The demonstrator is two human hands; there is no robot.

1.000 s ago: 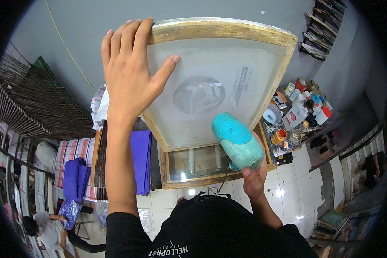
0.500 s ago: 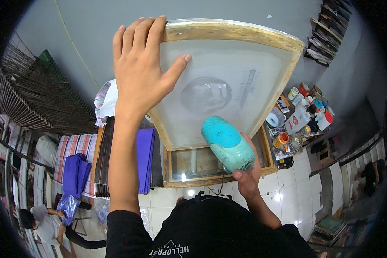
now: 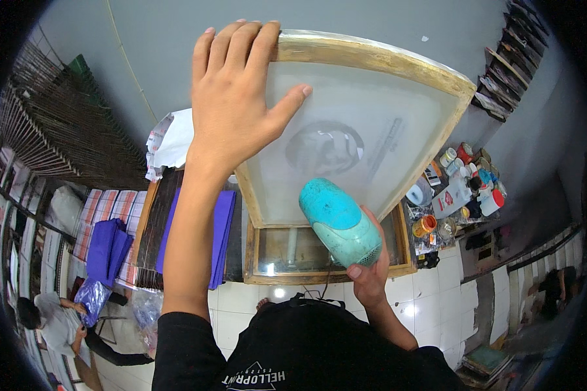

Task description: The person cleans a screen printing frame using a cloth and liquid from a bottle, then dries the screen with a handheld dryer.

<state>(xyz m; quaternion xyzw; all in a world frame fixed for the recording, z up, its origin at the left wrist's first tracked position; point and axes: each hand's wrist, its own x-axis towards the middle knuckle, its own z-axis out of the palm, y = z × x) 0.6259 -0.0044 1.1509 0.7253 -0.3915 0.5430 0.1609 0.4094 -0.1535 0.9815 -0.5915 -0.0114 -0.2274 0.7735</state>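
Observation:
A wood-framed printing screen stands tilted up in front of me, with a faint round design and a smaller mark on its pale mesh. My left hand grips its top edge near the left corner, fingers over the wood and thumb against the mesh. Closed around a turquoise hair dryer, my right hand holds it before the lower mesh. The dryer's handle is mostly hidden. Beneath the screen is a wooden-framed box with a glass top, and the screen's lower edge is by it.
Folded purple cloth lies left of the box. To the right, a table holds jars, bottles and an orange-lidded pot. Shelves hang on the grey wall. Another person sits at the lower left beside purple bundles.
The hair dryer has shifted a little left across the mesh. My view has turned slightly, so the screen and left hand appear farther right. Both grips are the same.

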